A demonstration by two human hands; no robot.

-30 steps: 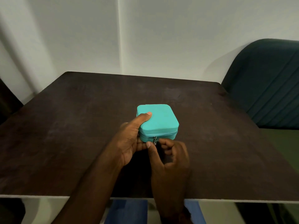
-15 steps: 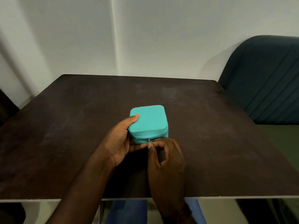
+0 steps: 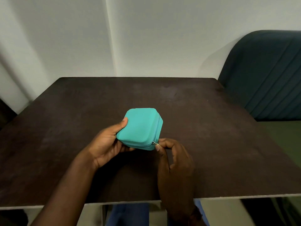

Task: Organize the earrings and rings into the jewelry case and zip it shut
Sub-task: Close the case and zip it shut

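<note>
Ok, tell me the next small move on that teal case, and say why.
Probably draw the zipper pull round the near right corner of the jewelry case. The right hand pinches the pull there, the left hand grips the case, thumb on its lid, and no jewelry shows on the table, so only zipping seems left. Whether the right-side seam is shut, I cannot tell.

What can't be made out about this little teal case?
Head view:
- inside the jewelry case: it is shut, so the contents are hidden.
- zipper pull: tiny, with its tab pinched by the right hand.
- case's far side: turned away; the left hand covers the near-left corner.
</note>
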